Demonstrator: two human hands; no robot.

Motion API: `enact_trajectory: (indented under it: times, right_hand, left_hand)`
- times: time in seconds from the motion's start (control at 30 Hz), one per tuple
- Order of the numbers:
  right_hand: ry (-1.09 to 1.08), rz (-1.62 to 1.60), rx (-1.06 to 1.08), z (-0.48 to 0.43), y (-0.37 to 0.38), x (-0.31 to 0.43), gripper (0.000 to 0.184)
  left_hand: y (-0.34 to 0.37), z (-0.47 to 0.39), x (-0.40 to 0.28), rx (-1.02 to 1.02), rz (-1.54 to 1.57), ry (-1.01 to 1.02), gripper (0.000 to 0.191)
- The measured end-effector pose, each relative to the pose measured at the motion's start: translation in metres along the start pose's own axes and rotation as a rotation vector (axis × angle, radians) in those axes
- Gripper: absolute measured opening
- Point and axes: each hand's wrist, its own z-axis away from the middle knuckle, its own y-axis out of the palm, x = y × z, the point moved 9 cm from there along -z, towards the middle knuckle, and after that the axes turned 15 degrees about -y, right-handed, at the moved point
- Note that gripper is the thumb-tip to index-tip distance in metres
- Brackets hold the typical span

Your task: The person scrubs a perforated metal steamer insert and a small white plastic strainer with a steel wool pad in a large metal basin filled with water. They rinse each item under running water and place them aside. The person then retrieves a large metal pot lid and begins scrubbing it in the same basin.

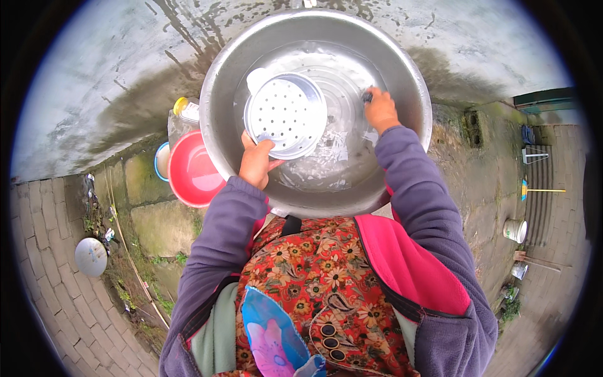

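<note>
A large metal basin (403,70) partly filled with water stands in front of me. Inside it, my left hand (256,160) grips the near left rim of a round perforated metal steamer pan (282,110), thumb on top. The pan is tilted, its holed base facing up at me, and a pale handle (257,80) juts from its upper left. On the basin's right side, my right hand (381,109) holds a small dark scrubber (367,96), perhaps steel wool, mostly covered by the fingers. The scrubber is apart from the pan.
Left of the basin are a red plastic basin (188,167), a blue-rimmed bowl (161,161) and a yellow-lidded jar (187,110). A stained wall (141,61) rises behind. Farther right are a white bucket (516,231) and a yellow-handled broom (541,190). A round metal lid (91,257) is at far left.
</note>
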Motion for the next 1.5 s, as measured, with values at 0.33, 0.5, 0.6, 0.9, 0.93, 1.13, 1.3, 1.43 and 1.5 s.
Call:
enact_trajectory:
  times: [0.33, 0.5, 0.6, 0.9, 0.93, 1.13, 1.3, 1.43, 1.5]
  right_hand:
    - [-0.686, -0.498, -0.096, 0.015, -0.017, 0.123, 0.035]
    - [-0.764, 0.101, 0.154, 0.049, 0.033, 0.16, 0.034]
    - [-0.61, -0.379, 0.42, 0.075, 0.07, 0.174, 0.033]
    - [-0.792, -0.107, -0.154, 0.032, -0.008, 0.185, 0.03]
    - [-0.704, -0.052, -0.053, 0.031, -0.001, 0.178, 0.028]
    - [-0.782, -0.486, 0.212, 0.066, 0.02, 0.209, 0.028]
    - [-0.608, -0.252, -0.153, 0.034, -0.012, 0.183, 0.029]
    - [-0.361, -0.853, 0.117, 0.043, 0.01, 0.161, 0.028]
    - [-0.112, -1.635, 0.292, 0.059, 0.021, 0.167, 0.027]
  left_hand:
    - [-0.002, -0.006, 0.008, 0.006, -0.075, -0.059, 0.059]
    - [0.002, -0.004, 0.012, 0.041, -0.021, -0.092, 0.052]
    - [-0.003, -0.004, 0.01, 0.004, -0.002, -0.065, 0.052]
    - [0.015, -0.001, 0.009, 0.191, 0.0, -0.04, 0.056]
    - [0.012, -0.001, 0.008, 0.159, 0.013, -0.031, 0.054]
    - [0.007, -0.003, 0.006, 0.121, 0.016, -0.022, 0.054]
    - [0.015, 0.003, 0.01, 0.172, -0.009, -0.043, 0.054]
    - [0.008, 0.006, -0.007, 0.022, -0.139, 0.16, 0.057]
    - [0.005, 0.014, -0.025, -0.117, -0.268, 0.379, 0.065]
